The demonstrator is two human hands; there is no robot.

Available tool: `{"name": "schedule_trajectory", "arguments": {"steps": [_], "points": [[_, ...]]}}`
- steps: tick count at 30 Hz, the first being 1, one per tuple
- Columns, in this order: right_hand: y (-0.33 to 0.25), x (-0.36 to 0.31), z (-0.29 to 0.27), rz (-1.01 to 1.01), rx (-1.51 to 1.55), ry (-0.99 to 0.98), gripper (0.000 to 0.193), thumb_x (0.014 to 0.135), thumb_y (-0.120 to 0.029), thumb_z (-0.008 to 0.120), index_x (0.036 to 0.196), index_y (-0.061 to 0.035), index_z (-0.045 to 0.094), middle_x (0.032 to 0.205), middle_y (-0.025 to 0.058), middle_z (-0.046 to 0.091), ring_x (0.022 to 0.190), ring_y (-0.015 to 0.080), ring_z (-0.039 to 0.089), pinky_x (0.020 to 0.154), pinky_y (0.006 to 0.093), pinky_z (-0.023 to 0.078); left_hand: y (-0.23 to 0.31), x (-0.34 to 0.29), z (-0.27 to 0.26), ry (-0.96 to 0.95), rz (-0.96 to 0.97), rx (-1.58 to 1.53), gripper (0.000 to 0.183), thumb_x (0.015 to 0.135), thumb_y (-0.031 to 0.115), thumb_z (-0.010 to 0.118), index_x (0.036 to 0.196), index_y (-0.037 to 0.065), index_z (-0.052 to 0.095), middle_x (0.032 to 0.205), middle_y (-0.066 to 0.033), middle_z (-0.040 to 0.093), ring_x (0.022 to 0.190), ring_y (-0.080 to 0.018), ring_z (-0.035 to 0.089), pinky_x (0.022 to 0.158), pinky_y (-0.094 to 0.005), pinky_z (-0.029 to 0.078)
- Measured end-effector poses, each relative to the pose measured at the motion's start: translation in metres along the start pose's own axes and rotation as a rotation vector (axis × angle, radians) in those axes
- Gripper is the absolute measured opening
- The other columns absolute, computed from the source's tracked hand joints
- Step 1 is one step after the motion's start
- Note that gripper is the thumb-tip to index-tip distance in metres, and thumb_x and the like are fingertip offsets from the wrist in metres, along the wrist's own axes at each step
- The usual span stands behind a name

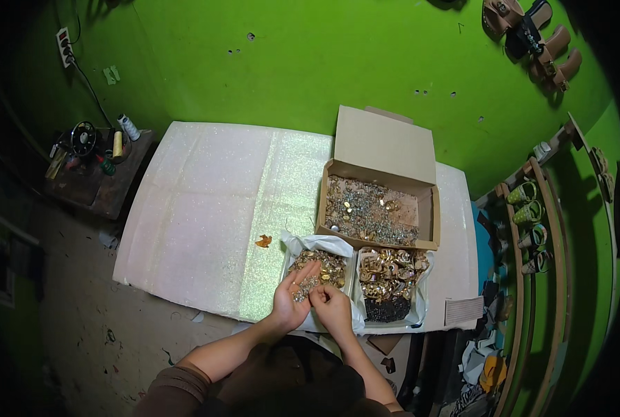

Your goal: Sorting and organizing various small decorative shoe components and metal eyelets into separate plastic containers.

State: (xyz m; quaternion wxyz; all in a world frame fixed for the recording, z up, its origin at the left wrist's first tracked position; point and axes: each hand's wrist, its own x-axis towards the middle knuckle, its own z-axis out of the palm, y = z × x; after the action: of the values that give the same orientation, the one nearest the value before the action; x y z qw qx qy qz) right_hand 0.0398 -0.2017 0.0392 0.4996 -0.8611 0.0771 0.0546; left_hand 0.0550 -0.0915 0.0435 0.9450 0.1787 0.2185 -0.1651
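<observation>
My left hand (pixel 290 301) is palm up with its fingers stretched out, and a small heap of silvery metal pieces (pixel 304 286) lies in it. Beside that palm, the fingertips of my right hand (pixel 333 308) are pinched together; what they hold is too small to make out. Both hands are over the near edge of a white-lined tray (pixel 318 242) of gold and silver metal ornaments (pixel 334 267). To its right stands a second lined tray (pixel 427 286), with gold buckle-like fittings (pixel 392 271) and small black pieces (pixel 386 310).
Behind the trays is an open cardboard box (pixel 428 221) of loose metal bits. The table (pixel 192 201) has a glittery white cover, with an orange-brown scrap (pixel 263 241) on it. A wooden rack with sandals (pixel 530 212) stands at right, a small sewing table (pixel 105 187) at far left.
</observation>
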Motion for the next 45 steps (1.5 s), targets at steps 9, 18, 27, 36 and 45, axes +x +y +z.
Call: {"name": "schedule_trajectory", "arguments": {"steps": [9,18,27,36,45], "points": [[0.02,0.008,-0.01,0.175,0.476,-0.26,0.017,0.087,-0.016,0.062,0.089,0.0009,0.065,0.075,-0.0018,0.061,0.068,0.0044,0.051,0.063,0.0182,0.04,-0.003,0.007,-0.015,-0.036,-0.053,-0.089,0.049,0.097,0.025,0.026,0.137,-0.002,0.032,0.144,-0.0139,0.033,0.136,-0.0224,0.027,0.111,-0.0366,0.022],[-0.005,0.014,-0.033,-0.302,-0.269,0.193,0.013,0.079,-0.015,0.064,0.078,-0.002,0.064,0.071,0.01,0.058,0.064,0.0254,0.056,0.058,0.0339,0.043,0.008,0.002,-0.014,-0.036,-0.15,-0.187,0.044,0.098,0.022,0.026,0.135,0.002,0.039,0.141,-0.0083,0.039,0.13,-0.0173,0.035,0.103,-0.0314,0.035],[-0.007,0.017,-0.048,-0.298,-0.221,0.205,0.016,0.08,-0.012,0.065,0.092,-0.0016,0.064,0.086,0.0115,0.061,0.079,0.0273,0.059,0.07,0.0343,0.045,0.011,0.003,-0.014,-0.035,-0.11,-0.228,0.044,0.098,0.022,0.026,0.134,0.0,0.039,0.139,-0.0101,0.041,0.126,-0.0191,0.04,0.103,-0.0315,0.035],[-0.028,0.011,-0.04,-0.352,-0.081,-0.047,0.028,0.081,-0.01,0.064,0.107,0.0001,0.059,0.106,0.0168,0.057,0.096,0.0328,0.058,0.084,0.0362,0.046,0.009,0.005,-0.017,-0.017,-0.174,-0.2,0.046,0.099,0.025,0.023,0.135,0.001,0.037,0.138,-0.0098,0.043,0.123,-0.0184,0.042,0.1,-0.0293,0.037],[-0.027,0.003,-0.02,-0.433,-0.332,-0.236,0.045,0.076,-0.008,0.066,0.118,-0.001,0.053,0.119,0.0186,0.049,0.106,0.0361,0.052,0.087,0.0379,0.046,0.009,0.006,-0.014,-0.001,-0.229,-0.099,0.048,0.099,0.027,0.021,0.136,0.002,0.038,0.14,-0.0086,0.041,0.125,-0.0214,0.039,0.107,-0.0363,0.026]]}}
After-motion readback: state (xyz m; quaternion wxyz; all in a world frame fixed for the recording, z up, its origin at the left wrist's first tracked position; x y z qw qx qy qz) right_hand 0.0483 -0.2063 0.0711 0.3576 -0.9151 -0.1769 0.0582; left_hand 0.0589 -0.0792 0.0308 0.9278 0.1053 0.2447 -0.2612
